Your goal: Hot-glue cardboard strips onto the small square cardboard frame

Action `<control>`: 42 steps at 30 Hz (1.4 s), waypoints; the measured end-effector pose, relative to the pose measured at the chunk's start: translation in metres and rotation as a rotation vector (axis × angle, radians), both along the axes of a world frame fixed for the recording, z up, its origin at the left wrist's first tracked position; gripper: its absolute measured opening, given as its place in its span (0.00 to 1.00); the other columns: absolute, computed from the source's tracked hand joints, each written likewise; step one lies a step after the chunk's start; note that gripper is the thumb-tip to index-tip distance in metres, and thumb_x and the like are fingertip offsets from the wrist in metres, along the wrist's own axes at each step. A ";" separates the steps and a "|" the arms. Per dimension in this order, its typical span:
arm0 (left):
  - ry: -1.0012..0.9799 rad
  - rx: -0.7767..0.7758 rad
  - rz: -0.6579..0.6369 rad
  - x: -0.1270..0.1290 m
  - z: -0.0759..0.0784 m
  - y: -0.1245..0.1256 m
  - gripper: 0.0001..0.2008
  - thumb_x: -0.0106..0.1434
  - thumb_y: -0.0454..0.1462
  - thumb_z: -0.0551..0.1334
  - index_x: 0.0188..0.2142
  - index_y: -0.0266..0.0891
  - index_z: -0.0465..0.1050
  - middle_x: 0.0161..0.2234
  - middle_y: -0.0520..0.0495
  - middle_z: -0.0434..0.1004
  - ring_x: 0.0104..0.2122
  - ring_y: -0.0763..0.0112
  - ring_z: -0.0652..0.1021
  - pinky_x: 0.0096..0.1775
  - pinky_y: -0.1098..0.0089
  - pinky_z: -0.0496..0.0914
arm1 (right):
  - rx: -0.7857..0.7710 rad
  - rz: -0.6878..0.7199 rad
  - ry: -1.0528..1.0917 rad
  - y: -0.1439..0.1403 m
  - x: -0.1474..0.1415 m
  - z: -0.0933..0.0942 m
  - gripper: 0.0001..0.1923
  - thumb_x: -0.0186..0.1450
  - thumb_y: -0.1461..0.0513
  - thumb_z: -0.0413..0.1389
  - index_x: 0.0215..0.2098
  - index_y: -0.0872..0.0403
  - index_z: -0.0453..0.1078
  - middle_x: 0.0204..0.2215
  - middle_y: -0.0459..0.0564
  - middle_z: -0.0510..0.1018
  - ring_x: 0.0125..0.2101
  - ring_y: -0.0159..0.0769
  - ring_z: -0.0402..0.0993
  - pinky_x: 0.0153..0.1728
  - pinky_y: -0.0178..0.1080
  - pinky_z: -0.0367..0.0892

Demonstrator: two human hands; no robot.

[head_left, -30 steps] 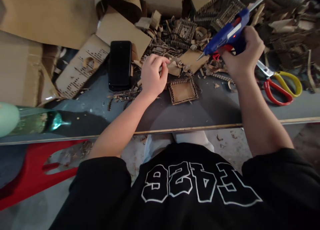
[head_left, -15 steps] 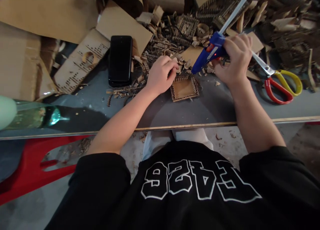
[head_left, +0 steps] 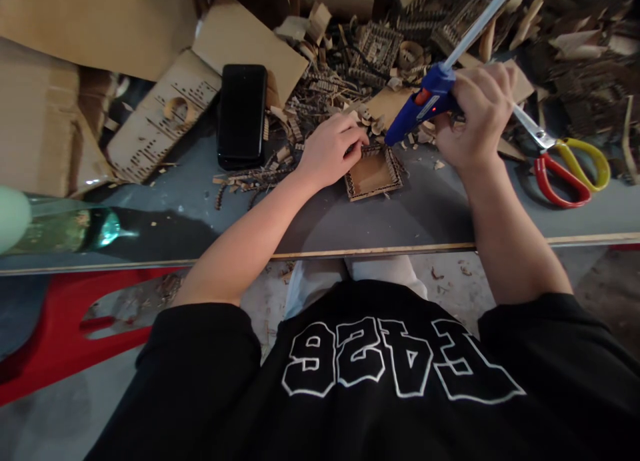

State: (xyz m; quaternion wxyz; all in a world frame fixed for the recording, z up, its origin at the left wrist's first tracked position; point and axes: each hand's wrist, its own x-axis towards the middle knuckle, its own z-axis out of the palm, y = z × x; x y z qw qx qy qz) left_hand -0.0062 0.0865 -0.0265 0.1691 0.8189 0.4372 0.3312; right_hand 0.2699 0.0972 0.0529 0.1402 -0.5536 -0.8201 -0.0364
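- right hand (head_left: 475,117) wrapped round blue glue gun (head_left: 425,104), nozzle tilted down at far edge of cardboard frame (head_left: 374,173)
- left hand (head_left: 330,151) curled, fingertips pressing frame's far-left corner on table (head_left: 425,214)

Hidden under the right hand (head_left: 477,117): the grip and trigger of the blue hot-glue gun (head_left: 425,104), with its clear glue stick (head_left: 477,24) cut off by the top edge. Covered by the curled fingers of the left hand (head_left: 330,151): the far left corner of the small square cardboard tray with toothed edges (head_left: 375,174), so contact there impossible to judge. Cut off at the left edge and blurred: the green glass bottle (head_left: 65,227); too jumbled and dark to sort, far right: the pile of brown cardboard offcuts (head_left: 575,54).
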 end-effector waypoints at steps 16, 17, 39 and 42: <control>0.009 -0.018 -0.014 0.000 0.002 -0.001 0.11 0.72 0.41 0.61 0.45 0.44 0.82 0.47 0.40 0.80 0.52 0.51 0.79 0.61 0.51 0.71 | 0.087 0.076 -0.017 -0.008 0.002 0.005 0.32 0.80 0.47 0.35 0.69 0.49 0.70 0.62 0.60 0.76 0.64 0.52 0.62 0.68 0.54 0.47; 0.001 -0.022 -0.011 0.000 0.002 -0.001 0.10 0.72 0.41 0.61 0.45 0.44 0.82 0.46 0.40 0.80 0.52 0.51 0.79 0.61 0.51 0.71 | 0.098 0.077 -0.009 -0.008 0.003 0.004 0.32 0.80 0.47 0.36 0.69 0.49 0.69 0.62 0.61 0.76 0.64 0.52 0.62 0.69 0.54 0.47; 0.008 0.189 0.159 0.004 0.004 -0.016 0.14 0.77 0.49 0.63 0.57 0.50 0.69 0.44 0.48 0.87 0.59 0.57 0.83 0.66 0.50 0.74 | -0.076 -0.489 0.285 0.017 0.005 -0.027 0.19 0.67 0.50 0.65 0.53 0.46 0.74 0.57 0.59 0.77 0.61 0.63 0.66 0.63 0.68 0.60; 0.044 0.183 0.139 0.007 0.008 -0.021 0.16 0.79 0.46 0.60 0.62 0.50 0.66 0.45 0.48 0.87 0.60 0.57 0.82 0.67 0.49 0.74 | 0.131 -0.352 0.367 0.012 0.002 -0.024 0.24 0.68 0.52 0.64 0.60 0.49 0.73 0.60 0.63 0.75 0.63 0.62 0.65 0.65 0.65 0.60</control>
